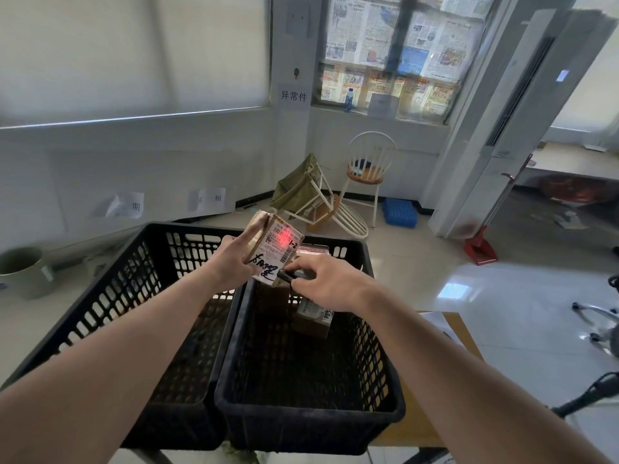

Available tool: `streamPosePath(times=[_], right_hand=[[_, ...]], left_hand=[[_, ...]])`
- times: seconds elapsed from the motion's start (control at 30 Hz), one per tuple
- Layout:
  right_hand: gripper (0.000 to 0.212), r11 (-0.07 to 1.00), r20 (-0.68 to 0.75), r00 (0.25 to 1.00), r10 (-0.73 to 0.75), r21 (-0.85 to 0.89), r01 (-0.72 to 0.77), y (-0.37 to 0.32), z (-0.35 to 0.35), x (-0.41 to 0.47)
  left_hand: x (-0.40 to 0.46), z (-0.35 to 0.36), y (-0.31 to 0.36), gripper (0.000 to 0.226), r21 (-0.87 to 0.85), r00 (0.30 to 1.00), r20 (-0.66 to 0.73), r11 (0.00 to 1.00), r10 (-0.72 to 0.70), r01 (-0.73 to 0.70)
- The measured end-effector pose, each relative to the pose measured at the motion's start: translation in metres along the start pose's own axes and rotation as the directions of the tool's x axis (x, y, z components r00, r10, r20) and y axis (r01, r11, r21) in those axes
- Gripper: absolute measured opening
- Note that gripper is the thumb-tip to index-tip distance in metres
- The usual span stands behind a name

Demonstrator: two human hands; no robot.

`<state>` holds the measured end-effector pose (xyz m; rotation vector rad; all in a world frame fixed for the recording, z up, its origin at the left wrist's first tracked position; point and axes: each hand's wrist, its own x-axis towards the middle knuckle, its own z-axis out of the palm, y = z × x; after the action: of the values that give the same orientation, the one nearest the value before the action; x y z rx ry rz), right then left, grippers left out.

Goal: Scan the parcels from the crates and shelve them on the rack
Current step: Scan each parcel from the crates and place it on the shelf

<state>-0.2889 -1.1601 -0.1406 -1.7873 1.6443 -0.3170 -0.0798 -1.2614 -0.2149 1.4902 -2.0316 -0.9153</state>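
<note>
I hold a small cardboard parcel (273, 251) up above the far rim of the right crate (311, 406), my left hand (234, 262) wrapped round its left edge, fingers curled behind it. My right hand (321, 283) pinches a small black scanner (288, 275) just below the label, its red light on the barcode. The box looks light and stiff, its taped face probably slick, so I judge the side edges the safest hold. More parcels (310, 321) lie inside that crate, at its far end.
</note>
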Motion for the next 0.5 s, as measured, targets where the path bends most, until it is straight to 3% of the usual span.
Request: streamPosePath(times=[0.37, 0.5], right_hand=[[0.038, 1.000, 0.000, 1.000, -0.020, -0.012, 0.020, -0.0002, -0.0013, -0.0046], [0.037, 0.999, -0.061, 0.998, -0.019, 0.030, 0.021, 0.0036, 0.0022, -0.0035]], left_hand=[[-0.0030, 0.0004, 0.0029, 0.112, -0.014, 1.000, 0.013, 1.000, -0.026, 0.026], [-0.0053, -0.0020, 0.0056, 0.115, -0.044, 1.000, 0.009, 0.999, -0.010, 0.010]])
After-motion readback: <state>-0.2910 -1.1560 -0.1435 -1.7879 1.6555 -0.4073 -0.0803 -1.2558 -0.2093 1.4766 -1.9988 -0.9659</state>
